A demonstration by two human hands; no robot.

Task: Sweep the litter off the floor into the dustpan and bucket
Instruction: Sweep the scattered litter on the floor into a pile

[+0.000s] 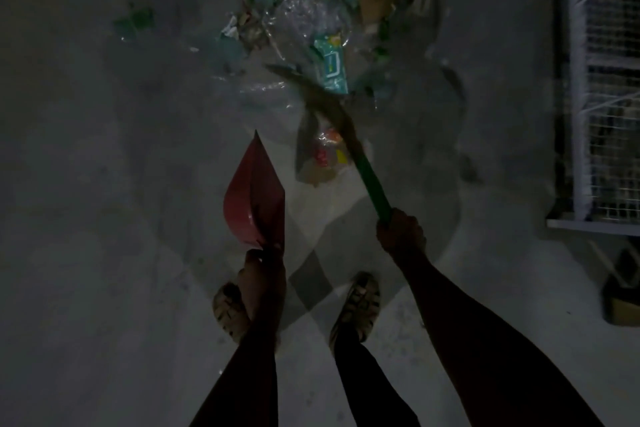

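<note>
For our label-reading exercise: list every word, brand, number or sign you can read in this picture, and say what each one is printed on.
None can be read.
Teal packet in the litter pile: it carries a printed panel, too blurred to read.
Clear wrapper with red and yellow print beside the broom: markings too blurred and dim.
Red dustpan: no lettering shows.
Cardboard box at the right edge: too dark to tell.

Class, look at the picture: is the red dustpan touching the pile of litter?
Apart. The head view shows the red dustpan held in the left hand, with bare floor between its tip and the litter.
</note>
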